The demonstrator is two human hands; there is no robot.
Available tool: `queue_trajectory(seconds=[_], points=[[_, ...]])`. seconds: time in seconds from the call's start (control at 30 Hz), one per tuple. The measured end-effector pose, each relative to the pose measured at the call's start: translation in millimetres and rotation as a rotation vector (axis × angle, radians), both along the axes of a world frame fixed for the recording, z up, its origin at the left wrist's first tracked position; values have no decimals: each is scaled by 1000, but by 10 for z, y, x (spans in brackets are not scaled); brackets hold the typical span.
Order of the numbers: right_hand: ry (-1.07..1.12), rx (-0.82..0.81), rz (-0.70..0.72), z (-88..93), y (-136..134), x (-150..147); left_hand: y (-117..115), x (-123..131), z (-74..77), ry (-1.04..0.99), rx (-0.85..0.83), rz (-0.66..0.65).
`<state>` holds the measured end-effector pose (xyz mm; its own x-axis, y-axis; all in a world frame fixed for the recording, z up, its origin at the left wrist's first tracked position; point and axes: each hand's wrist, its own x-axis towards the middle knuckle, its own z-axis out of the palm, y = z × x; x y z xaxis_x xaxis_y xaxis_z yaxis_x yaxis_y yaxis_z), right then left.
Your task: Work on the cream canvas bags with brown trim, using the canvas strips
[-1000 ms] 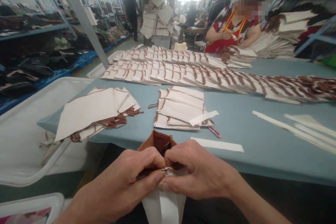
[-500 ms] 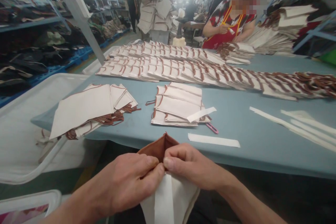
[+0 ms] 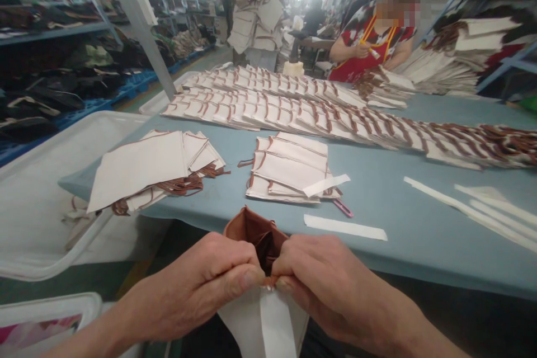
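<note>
One pouch [image 3: 257, 233] is pinched between left hand [image 3: 201, 286] and right hand [image 3: 331, 284].

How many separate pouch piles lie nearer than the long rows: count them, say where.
2. A fanned pile sits at the table's near-left corner; a neater stack lies centre, a white strip across it. Others may be out of view.

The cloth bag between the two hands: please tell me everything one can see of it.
The cloth bag looks like cream fabric with a brown upper part that stands open and creased. A paler strip runs down the cream body, which leaves the picture below. The left hand and right hand pinch it where brown meets cream, before the near edge of the blue table.
</note>
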<state>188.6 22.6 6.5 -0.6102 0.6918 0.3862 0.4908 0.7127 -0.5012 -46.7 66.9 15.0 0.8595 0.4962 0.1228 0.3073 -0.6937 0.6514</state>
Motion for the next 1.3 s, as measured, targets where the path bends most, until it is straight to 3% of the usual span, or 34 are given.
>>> queue_trajectory(seconds=[0.13, 0.2, 0.4, 0.47, 0.83, 1.03, 1.2, 1.3], points=[[-90, 70, -7, -68, -21, -10, 2, -18, -147, -30, 399, -31], [-98, 82, -5, -129, -25, -17, -1, -55, -195, -34, 495, -28], [-54, 90, 15, -190, 2, -91, 12, -74, -102, -24, 74, -60], [-56, 72, 19, -175, 14, -105, 17, -31, -79, -17, 7, -36], [55, -125, -6, -190, 88, -46, 87, 38, -151, -18, -147, -5], [156, -283, 64, -155, 127, -71, -118, 106, -168, -158, -72, 116], [264, -468, 50, -246, 169, -187, -274, 95, -248, -326, -443, 262], [459, -596, 70, -370, 164, -360, -326, 100, -252, -549, -632, 258]])
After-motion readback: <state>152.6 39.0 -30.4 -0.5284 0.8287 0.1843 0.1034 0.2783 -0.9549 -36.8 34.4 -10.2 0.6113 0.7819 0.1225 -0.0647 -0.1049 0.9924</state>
